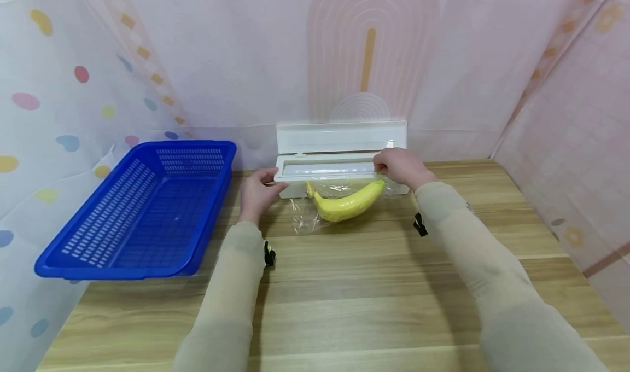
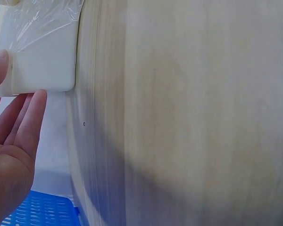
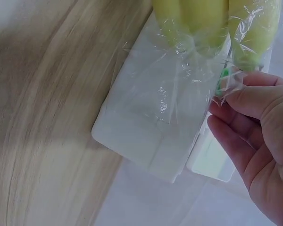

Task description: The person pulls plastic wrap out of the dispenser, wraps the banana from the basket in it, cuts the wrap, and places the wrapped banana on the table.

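Observation:
A white cling film dispenser box [image 1: 339, 167] stands at the back of the table with its lid raised and a film roll inside. Clear cling film [image 1: 307, 221] hangs from its front over a yellow banana [image 1: 346, 203], which lies against the box. My left hand [image 1: 258, 194] holds the box's left end, thumb at the front and fingers at the end face. My right hand [image 1: 401, 167] is at the box's front edge near the right end. Its thumb and finger pinch a small green slide cutter [image 3: 223, 80], partly hidden by the film and fingers.
A blue plastic basket [image 1: 197, 257] with perforated walls stands to the left on the wooden table [image 1: 344, 306]. Patterned cloth [image 1: 246, 60] hangs behind the box and along both sides. Black straps [image 1: 420, 225] show at the wrists.

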`<state>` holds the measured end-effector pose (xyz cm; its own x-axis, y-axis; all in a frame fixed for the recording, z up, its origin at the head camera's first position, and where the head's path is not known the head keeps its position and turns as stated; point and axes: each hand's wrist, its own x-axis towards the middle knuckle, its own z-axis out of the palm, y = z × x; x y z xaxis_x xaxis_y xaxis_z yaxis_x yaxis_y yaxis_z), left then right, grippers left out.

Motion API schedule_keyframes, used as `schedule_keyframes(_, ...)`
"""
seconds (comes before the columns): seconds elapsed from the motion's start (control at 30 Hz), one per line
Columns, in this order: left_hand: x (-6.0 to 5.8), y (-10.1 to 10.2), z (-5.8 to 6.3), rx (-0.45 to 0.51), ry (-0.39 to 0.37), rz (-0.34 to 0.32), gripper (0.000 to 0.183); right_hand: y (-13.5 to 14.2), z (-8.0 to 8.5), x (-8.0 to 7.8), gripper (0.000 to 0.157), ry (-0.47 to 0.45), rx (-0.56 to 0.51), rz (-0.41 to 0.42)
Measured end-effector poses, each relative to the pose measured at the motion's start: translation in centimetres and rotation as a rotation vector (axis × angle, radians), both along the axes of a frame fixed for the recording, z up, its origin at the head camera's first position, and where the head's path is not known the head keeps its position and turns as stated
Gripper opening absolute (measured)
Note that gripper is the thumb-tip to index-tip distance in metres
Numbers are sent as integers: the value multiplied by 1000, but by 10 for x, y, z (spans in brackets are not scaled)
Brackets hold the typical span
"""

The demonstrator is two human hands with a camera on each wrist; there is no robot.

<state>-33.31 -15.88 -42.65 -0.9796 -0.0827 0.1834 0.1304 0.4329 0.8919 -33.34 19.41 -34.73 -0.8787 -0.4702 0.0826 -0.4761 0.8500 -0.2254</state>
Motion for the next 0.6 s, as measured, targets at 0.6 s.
schedule_keyframes(0.6, 1, 1, 2, 10, 9, -1, 49, 43, -3, 12, 16, 73, 16, -63)
